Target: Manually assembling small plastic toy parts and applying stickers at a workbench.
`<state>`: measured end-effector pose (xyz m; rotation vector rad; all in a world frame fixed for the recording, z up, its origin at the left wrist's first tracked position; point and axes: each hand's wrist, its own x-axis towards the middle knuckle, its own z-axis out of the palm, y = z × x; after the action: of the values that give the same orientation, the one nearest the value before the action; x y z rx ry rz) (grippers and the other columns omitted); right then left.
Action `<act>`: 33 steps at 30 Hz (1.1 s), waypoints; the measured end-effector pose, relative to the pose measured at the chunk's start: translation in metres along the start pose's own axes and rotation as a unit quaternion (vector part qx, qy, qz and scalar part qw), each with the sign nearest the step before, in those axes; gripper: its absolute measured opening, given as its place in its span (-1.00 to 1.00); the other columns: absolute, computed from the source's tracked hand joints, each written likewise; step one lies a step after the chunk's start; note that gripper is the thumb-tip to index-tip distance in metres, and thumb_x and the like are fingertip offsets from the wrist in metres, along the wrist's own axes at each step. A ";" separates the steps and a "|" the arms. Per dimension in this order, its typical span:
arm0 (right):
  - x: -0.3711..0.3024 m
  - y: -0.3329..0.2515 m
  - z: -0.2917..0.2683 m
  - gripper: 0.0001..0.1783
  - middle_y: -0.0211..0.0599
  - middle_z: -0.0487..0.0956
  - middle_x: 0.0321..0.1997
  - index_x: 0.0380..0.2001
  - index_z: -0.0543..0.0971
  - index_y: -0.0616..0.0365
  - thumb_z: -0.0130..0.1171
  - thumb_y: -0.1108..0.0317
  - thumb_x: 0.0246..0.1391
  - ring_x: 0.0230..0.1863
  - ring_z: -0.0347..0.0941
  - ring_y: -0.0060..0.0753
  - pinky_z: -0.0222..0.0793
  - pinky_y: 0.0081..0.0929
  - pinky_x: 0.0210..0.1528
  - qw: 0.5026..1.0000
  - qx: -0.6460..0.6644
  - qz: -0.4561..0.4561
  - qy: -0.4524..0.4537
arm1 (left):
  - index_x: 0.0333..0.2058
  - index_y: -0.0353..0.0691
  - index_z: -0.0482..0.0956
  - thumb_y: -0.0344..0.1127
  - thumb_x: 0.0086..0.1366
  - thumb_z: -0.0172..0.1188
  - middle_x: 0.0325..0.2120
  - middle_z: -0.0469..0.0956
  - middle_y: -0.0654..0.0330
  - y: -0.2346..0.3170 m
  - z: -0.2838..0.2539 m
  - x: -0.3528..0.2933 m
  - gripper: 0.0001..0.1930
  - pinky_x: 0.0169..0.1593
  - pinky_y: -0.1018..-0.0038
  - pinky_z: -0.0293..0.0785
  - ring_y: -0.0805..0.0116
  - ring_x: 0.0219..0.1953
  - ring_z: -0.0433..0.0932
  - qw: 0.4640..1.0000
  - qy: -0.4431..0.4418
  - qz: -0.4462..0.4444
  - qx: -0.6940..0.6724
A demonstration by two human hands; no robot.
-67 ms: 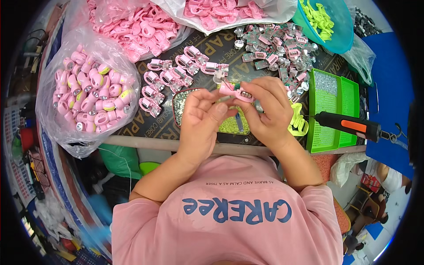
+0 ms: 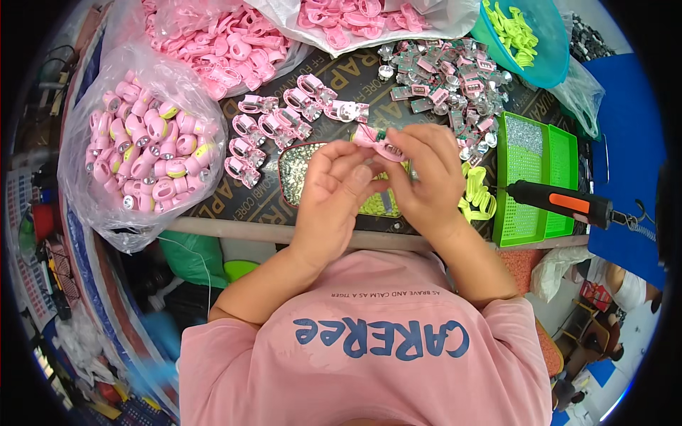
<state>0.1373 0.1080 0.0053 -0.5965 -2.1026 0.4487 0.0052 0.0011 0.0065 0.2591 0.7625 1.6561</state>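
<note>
Both my hands are over the table's near edge, holding one small pink flashlight shell [image 2: 391, 151] between them. My right hand [image 2: 432, 181] pinches its right end between thumb and curled fingers. Closed at the other end, my left hand [image 2: 332, 195] grips the shell with its fingertips. A green board edge and thin wires show in the shell, and a clear round reflector [image 2: 348, 111] sticks out beyond it. Just past my left fingers lie several half-assembled pink flashlights [image 2: 284, 124]. Below the hands, a tray of small yellow-green parts [image 2: 376, 202] is partly covered.
A bag of assembled pink flashlights [image 2: 153, 142] stands at left, with pink shells [image 2: 241, 53] behind. Circuit boards with reflectors [image 2: 455, 78] are heaped at far right. A green tray [image 2: 561, 163], a hanging electric screwdriver [image 2: 561, 201], yellow-green strips [image 2: 477, 195] and a tin of screws [image 2: 293, 170] are nearby.
The shell has tilted in my fingers, and the reflector has swung slightly up and away from me. My left hand has shifted a little right, closer to the right hand.
</note>
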 end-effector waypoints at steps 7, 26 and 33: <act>-0.017 -0.010 0.005 -0.58 -0.17 0.61 -0.06 0.03 0.59 0.26 0.39 0.54 0.07 -0.20 0.54 -0.33 0.47 -0.43 -0.10 0.940 0.223 0.253 -0.041 | 0.14 -0.32 0.24 -0.52 0.47 0.09 0.03 0.52 0.04 0.010 -0.015 0.024 -0.66 0.12 0.41 0.56 0.37 0.02 0.57 0.989 -0.007 0.037 0.146; 0.015 0.008 -0.025 -0.82 -0.42 0.63 -0.41 -0.28 0.66 0.21 0.32 0.29 0.28 -0.46 0.48 -0.61 0.37 -0.64 -0.40 0.654 0.512 0.542 -0.124 | -0.08 -0.27 0.56 -0.48 0.32 0.21 -0.28 0.64 0.13 0.023 -0.012 0.030 -0.80 -0.17 0.47 0.54 0.44 -0.28 0.62 0.844 -0.063 0.117 0.520; 0.014 0.006 -0.022 -0.85 -0.50 0.64 -0.40 -0.27 0.67 0.23 0.37 0.36 0.23 -0.44 0.41 -0.78 0.27 -0.73 -0.40 0.759 0.380 0.514 -0.126 | -0.25 -0.29 0.53 -0.53 0.32 0.21 -0.39 0.57 0.33 0.018 -0.011 0.032 -0.94 -0.26 0.61 0.42 0.64 -0.33 0.46 0.854 -0.052 0.167 0.489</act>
<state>0.1495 0.1230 0.0237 -1.1794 -1.3946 1.9714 -0.0234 0.0269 0.0014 1.2486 1.4991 1.4073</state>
